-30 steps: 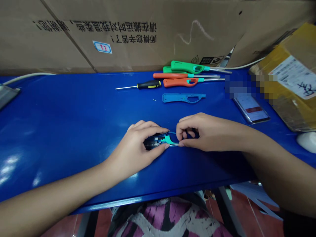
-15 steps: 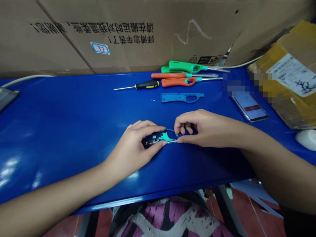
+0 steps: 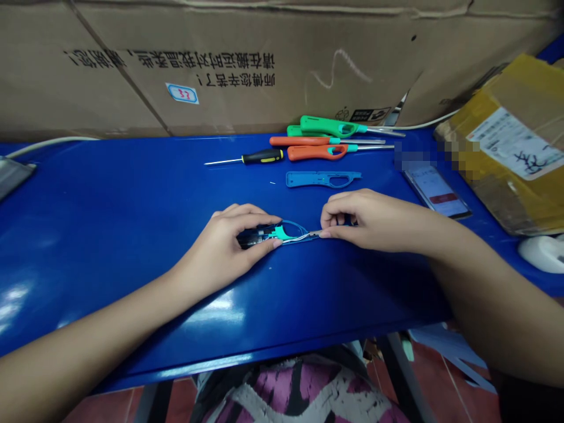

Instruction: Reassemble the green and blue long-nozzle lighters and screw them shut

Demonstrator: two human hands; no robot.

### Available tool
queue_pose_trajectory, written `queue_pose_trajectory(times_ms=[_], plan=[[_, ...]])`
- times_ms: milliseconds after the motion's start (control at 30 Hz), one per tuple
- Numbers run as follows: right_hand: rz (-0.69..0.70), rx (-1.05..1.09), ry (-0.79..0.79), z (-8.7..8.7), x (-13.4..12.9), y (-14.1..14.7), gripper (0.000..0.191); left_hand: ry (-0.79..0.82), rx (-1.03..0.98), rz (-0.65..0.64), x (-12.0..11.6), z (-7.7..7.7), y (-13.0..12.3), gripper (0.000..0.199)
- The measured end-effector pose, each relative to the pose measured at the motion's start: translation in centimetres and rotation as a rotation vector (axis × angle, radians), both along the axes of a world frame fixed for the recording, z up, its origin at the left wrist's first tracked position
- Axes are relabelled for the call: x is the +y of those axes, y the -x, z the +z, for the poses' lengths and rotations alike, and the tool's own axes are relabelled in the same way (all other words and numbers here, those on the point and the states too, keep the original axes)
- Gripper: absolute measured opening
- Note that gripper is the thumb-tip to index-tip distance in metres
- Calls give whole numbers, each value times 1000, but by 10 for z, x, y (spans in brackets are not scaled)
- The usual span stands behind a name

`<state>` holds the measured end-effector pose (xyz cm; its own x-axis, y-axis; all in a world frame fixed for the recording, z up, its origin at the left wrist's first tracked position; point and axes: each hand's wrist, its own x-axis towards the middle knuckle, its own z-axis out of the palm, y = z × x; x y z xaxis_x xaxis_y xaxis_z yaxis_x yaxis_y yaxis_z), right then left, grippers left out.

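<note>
Low over the blue table (image 3: 132,235), an opened blue lighter body (image 3: 296,224) shows its inside. My left hand (image 3: 224,241) is closed round its handle end, thumb and fingertips on either edge. A teal trigger (image 3: 280,233) and dark inner parts sit between those fingers. Thin white wires (image 3: 298,238) run from the trigger toward the front tip. There my right hand (image 3: 365,220) pinches the wires' end, thumb against forefinger; its fingertips hide the very end. The other blue casing half (image 3: 308,179) lies inner side up beyond my hands.
Behind the casing lie a screwdriver (image 3: 263,156), orange lighters (image 3: 308,153) and green lighters (image 3: 328,125). To the right are a phone (image 3: 434,188), a taped parcel (image 3: 515,176) and a white object (image 3: 544,254). A cardboard box (image 3: 220,35) stands along the back edge.
Both hands have shifted slightly away from the table's front edge. My left hand with the lighter body moved left, my right hand a little right, and more of the white wires now shows.
</note>
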<state>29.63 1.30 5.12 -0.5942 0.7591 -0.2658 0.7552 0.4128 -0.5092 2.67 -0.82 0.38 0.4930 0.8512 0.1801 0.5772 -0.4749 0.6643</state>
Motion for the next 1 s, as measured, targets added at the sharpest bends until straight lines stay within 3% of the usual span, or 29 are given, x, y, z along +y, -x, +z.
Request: queue_pose_trajectory(times_ms=[200,667,1000], plan=[[194,2,-143,-1,-3,-1,16,10,11,-5,5,0,3,28],[322,-289,-620,-3,-19,9,24,21,-42,10,14,1,9,32],[227,-74,-546,-15,-9,12,21,2,17,-12,24,4,17,33]])
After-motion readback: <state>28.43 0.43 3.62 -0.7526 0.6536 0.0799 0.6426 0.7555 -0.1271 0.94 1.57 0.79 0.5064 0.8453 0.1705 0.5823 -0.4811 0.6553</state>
